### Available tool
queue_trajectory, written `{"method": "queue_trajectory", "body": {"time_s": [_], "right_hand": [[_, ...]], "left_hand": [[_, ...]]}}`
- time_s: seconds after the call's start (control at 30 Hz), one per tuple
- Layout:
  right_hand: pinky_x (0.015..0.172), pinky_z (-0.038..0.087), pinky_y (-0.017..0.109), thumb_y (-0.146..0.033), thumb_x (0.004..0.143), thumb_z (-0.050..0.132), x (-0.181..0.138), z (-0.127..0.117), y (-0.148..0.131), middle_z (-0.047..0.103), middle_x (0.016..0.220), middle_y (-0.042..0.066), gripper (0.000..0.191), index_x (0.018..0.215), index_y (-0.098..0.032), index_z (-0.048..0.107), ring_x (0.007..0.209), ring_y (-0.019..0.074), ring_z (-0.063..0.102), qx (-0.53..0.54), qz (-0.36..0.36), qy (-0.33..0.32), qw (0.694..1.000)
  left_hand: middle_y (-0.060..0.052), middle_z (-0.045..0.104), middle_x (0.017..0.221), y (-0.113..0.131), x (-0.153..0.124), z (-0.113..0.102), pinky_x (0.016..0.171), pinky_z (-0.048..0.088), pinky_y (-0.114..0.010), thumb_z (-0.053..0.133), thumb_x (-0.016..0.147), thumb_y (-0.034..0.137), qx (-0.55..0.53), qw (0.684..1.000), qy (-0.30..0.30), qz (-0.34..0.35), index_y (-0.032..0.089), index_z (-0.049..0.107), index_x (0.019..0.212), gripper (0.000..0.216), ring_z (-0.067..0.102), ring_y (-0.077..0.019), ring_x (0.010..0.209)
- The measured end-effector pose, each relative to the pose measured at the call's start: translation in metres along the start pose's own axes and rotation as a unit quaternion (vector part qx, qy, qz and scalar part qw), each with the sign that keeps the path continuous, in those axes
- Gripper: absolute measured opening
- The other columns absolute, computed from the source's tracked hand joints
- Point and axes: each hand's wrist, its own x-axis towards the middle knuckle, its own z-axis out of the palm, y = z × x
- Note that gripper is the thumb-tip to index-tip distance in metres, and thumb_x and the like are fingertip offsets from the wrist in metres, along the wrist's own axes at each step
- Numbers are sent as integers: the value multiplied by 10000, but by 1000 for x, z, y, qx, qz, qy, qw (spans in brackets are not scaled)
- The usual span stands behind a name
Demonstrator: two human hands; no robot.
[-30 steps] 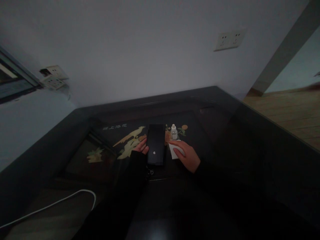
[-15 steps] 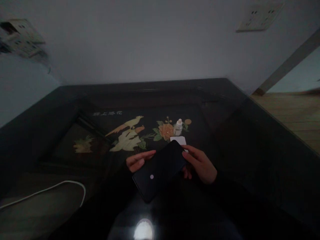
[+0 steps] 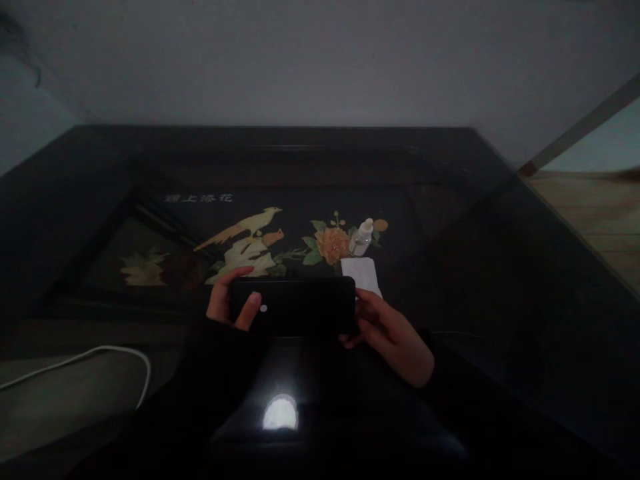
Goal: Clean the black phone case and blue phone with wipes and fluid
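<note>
Dim dark table (image 3: 500, 267); left hand (image 3: 231, 305), right hand (image 3: 395, 333) grip phone (image 3: 295, 307), fingertips hidden.

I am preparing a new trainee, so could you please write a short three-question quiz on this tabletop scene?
1. True or false: both hands hold the black phone lengthwise, one at each end.
2. Which item stands upright beyond the white cloth? A) a mug B) a small dropper bottle C) a candle
3. Fill in: the white cable lies on the person's ____ side of the dark table.

Key
1. True: the left hand grips the left end and the right hand the right end.
2. B.
3. Left.
</note>
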Motion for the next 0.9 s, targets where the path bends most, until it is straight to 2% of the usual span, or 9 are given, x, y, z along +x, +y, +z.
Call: {"method": "queue_trajectory", "body": {"time_s": [0.1, 0.23, 0.37, 0.53, 0.63, 0.8, 0.9], "right_hand": [[663, 547, 301, -140, 798, 420, 1, -1, 6, 512, 950, 49, 429, 1211, -220, 334, 762, 136, 637, -5, -5, -8, 1000], [691, 533, 332, -117, 776, 435, -1, 0, 7, 541, 947, 57, 488, 1232, -215, 291, 780, 154, 638, -34, -11, -11, 999], [702, 524, 335, -91, 758, 437, -3, -1, 4, 573, 913, 51, 531, 1246, -207, 262, 770, 155, 639, -37, -9, -24, 999], [703, 520, 336, -69, 739, 433, -2, -2, 4, 581, 895, 48, 559, 1249, -200, 246, 783, 160, 636, -42, -5, -29, 999], [684, 519, 319, -56, 733, 421, -2, -2, 5, 582, 877, 42, 565, 1251, -200, 247, 770, 151, 635, -45, -13, -30, 998], [688, 512, 307, -55, 732, 417, -2, -1, 7, 582, 865, 29, 559, 1246, -206, 260, 755, 140, 635, -55, -26, -26, 998], [680, 508, 295, -44, 711, 419, -3, 2, 7, 576, 854, 24, 550, 1218, -201, 279, 739, 139, 637, -66, -21, -14, 997]], "left_hand": [[-2, 515, 824, 3, -3, 0, 622, 358, -219, 554, 713, 349, -3, 1000, 13, 17, 146, 549, 976, 333, 460, -107, 687], [0, 538, 804, 6, -8, 0, 632, 335, -219, 580, 698, 365, -37, 999, 17, 9, 136, 555, 1013, 390, 458, -97, 666], [7, 551, 794, 8, -12, 0, 627, 348, -216, 575, 694, 355, -32, 999, 14, 6, 150, 571, 973, 347, 471, -95, 656], [7, 563, 821, 7, -11, 0, 660, 368, -205, 559, 695, 300, -35, 997, 30, 57, 157, 549, 885, 238, 492, -96, 714], [12, 562, 813, 5, -10, 1, 673, 366, -203, 556, 695, 292, -26, 997, 29, 67, 163, 550, 885, 230, 490, -92, 712], [12, 559, 835, 2, -10, -2, 687, 360, -216, 552, 697, 292, -27, 996, 19, 77, 178, 544, 892, 226, 485, -98, 726], [5, 560, 853, 1, -9, -4, 708, 364, -239, 548, 716, 287, -31, 998, -18, 51, 188, 539, 901, 210, 490, -113, 750]]}}
